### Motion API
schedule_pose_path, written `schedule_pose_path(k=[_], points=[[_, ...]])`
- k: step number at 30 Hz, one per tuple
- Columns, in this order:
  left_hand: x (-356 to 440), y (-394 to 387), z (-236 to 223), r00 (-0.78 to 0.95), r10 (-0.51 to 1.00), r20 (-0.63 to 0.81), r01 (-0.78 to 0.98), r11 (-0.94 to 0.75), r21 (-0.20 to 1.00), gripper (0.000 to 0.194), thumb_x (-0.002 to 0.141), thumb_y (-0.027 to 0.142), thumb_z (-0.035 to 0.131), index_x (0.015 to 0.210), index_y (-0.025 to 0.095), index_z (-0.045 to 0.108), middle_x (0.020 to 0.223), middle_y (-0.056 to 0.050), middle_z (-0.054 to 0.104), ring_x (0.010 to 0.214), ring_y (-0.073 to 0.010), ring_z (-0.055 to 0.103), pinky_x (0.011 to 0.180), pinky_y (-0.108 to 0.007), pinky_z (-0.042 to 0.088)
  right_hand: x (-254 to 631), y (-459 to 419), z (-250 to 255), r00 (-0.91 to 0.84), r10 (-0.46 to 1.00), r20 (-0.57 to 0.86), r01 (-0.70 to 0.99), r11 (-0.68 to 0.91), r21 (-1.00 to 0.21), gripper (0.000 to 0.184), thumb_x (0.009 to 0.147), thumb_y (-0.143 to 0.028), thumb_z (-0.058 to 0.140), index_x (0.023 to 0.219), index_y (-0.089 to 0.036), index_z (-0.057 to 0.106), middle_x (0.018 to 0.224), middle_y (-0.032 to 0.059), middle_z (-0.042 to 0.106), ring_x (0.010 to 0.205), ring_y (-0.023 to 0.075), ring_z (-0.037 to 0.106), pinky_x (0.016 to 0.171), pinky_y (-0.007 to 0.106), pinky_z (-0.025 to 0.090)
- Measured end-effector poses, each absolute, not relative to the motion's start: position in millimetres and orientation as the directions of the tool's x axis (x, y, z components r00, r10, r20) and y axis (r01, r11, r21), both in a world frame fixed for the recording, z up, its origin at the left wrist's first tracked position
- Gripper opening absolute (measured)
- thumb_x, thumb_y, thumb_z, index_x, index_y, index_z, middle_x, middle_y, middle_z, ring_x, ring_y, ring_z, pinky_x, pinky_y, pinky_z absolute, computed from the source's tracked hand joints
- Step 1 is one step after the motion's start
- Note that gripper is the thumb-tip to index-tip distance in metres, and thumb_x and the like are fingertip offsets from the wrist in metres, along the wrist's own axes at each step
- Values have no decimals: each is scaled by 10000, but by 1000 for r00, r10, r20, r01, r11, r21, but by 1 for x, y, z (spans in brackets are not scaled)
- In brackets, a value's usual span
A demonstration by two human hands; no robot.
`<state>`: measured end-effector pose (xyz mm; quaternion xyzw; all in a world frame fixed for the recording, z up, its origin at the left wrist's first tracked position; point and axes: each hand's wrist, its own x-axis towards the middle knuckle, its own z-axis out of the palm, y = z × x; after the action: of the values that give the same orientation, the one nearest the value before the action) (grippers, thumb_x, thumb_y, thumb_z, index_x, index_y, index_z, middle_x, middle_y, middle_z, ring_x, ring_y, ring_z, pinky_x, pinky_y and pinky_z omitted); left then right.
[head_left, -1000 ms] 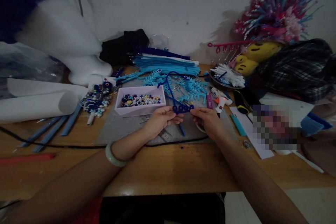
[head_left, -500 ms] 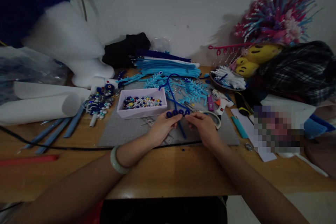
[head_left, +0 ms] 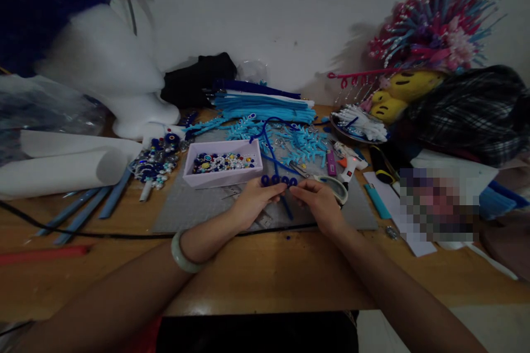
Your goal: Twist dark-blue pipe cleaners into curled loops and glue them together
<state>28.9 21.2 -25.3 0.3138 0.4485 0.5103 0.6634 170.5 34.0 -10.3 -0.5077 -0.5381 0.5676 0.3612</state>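
Observation:
Between both hands is a dark blue pipe cleaner bent into a row of several small loops. My left hand is closed, its thumb and fingers pinching the underside of the row. My right hand pinches the right end, fingertips close to the left thumb. Longer blue pipe cleaners lie on the grey mat behind and beneath the hands. Scissors with pale handles rest beside the right hand. To the left of the loops stands a lilac box of mixed beads.
Light blue branched pieces and a stack of pipe cleaners lie at the back. A hot glue gun, purple lighter and teal lighter are on the right. At left are a white foam head, paper roll and black cable.
The row's right end has dipped a little, and my right hand has shifted slightly left with it. Both hands keep their pinch.

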Motion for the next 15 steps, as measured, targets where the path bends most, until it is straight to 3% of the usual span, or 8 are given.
schedule_pose_path(k=[6, 9, 12, 15], points=[[21, 23, -22, 171, 948, -267, -207, 299, 931, 95, 609, 211, 644, 622, 149, 573, 481, 41, 530, 440, -67, 465, 452, -196, 345, 176, 38, -16, -341, 927, -155, 338, -33, -941, 209, 673, -346, 587, 567, -172, 541, 481, -58, 440, 459, 73, 368, 459, 216, 269], [17, 24, -18, 270, 926, -262, -63, 289, 955, 115, 632, 237, 638, 709, 162, 598, 525, 28, 582, 452, -79, 504, 466, -201, 388, 178, 40, -17, -436, 898, -56, 481, 180, -858, 191, 710, -299, 555, 571, -169, 575, 500, -43, 480, 487, 82, 402, 479, 217, 277], [14, 25, -18, 352, 907, -230, 37, 232, 972, 95, 660, 254, 623, 657, 162, 596, 551, 10, 609, 474, -86, 534, 478, -202, 412, 180, 41, -14, -523, 851, 40, 558, 378, -739, 166, 736, -275, 540, 623, -183, 620, 586, -12, 574, 579, 112, 491, 548, 229, 329], [13, 27, -19, 334, 920, -207, 18, 214, 977, 101, 675, 254, 614, 646, 161, 586, 564, 4, 621, 481, -82, 541, 485, -194, 414, 189, 45, -8, -478, 875, 70, 632, 399, -665, 160, 730, -329, 568, 776, -191, 635, 739, 26, 634, 680, 144, 548, 615, 246, 379]])
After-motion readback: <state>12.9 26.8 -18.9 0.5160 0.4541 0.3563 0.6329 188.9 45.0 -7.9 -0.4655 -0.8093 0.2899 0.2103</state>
